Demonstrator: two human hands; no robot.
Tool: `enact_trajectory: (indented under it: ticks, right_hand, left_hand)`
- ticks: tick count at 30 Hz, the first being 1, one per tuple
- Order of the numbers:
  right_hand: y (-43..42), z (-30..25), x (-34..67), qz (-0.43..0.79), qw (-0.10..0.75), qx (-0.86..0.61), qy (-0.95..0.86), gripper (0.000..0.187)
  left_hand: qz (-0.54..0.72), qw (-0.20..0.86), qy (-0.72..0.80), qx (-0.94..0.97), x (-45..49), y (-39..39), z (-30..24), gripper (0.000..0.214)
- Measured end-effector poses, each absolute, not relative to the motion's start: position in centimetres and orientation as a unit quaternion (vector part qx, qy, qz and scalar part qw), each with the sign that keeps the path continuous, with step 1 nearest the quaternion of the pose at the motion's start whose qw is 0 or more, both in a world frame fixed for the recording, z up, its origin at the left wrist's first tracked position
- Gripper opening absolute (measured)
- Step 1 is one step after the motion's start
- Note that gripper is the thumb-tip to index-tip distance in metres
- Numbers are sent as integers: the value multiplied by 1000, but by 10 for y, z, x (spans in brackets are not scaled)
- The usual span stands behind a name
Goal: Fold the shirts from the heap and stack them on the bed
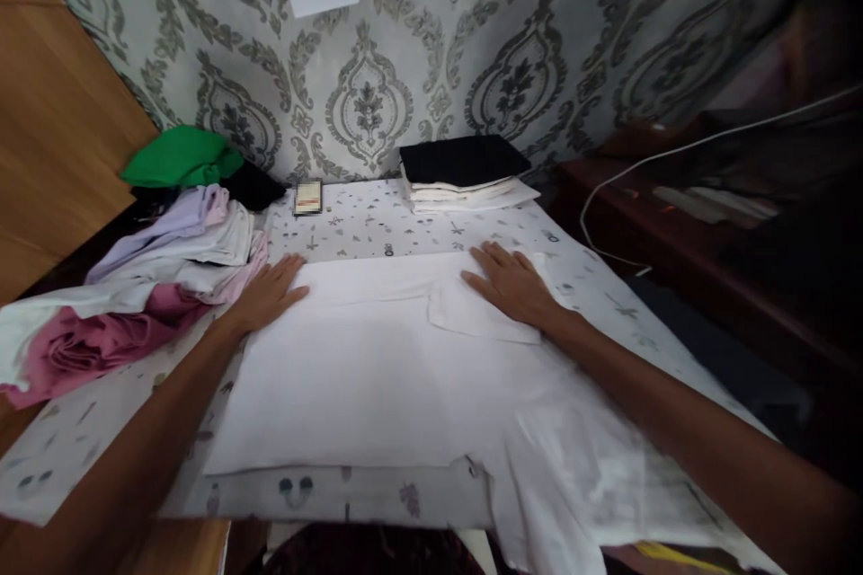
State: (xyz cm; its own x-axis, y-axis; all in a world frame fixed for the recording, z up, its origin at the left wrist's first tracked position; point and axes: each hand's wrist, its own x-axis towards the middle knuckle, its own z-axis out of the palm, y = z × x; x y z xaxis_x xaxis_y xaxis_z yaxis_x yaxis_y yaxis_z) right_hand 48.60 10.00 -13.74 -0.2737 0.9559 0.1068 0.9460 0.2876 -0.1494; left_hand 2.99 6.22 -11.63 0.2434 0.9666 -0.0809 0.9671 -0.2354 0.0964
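A white T-shirt (351, 377) lies spread on the patterned table cover, its far side turned over toward the middle. One sleeve rests flat on the body, while the other hangs past the near edge at the right. My left hand (270, 292) lies flat at the shirt's far left corner, fingers stretched out. Across from it, my right hand (509, 281) presses flat on the cloth near the folded sleeve, with the fingers spread. Neither hand grasps anything.
A heap of loose clothes (168, 243) fills the left side. At the back stands a folded stack (465, 166) with black cloth on top. A small framed card (308, 197) is by the wall. A white cable (647, 157) runs along the dark furniture at right.
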Motion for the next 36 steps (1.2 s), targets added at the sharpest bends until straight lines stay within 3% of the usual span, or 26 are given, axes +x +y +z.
enact_trajectory:
  ticks: [4,8,13,16,21,26,30,33,36]
  right_hand:
    - [86,-124,483,57,103,-585,-802,58]
    - [50,-118,485,53,177,-522,-833,46]
    - [-16,-114,500,75,197,-486,-848,36]
    - [-62,-107,519,83,216,-520,-822,37]
    - [-146,-106,535,118,298,-618,-718,34]
    - [-205,-125,514,156,368,-746,-533,30]
    - [-223,-146,481,284,440,-746,-411,41]
    - [-226,-158,460,451,508,-669,-302,55]
    - [-224,-162,457,607,496,-571,-243,53]
  left_hand:
    - [8,50,615,787,35,60,-116,73]
    - [13,30,611,791,37,57,-115,69]
    - [19,-48,628,776,45,44,-103,62]
    - [55,-42,613,787,56,15,-88,58]
    - [56,131,495,857,66,-69,-79,46]
    - [49,86,448,888,50,-126,-105,50]
    - [60,42,428,901,43,-133,-114,38]
    - [77,23,414,907,44,-134,-112,34]
    - [84,19,432,898,43,-139,-109,36]
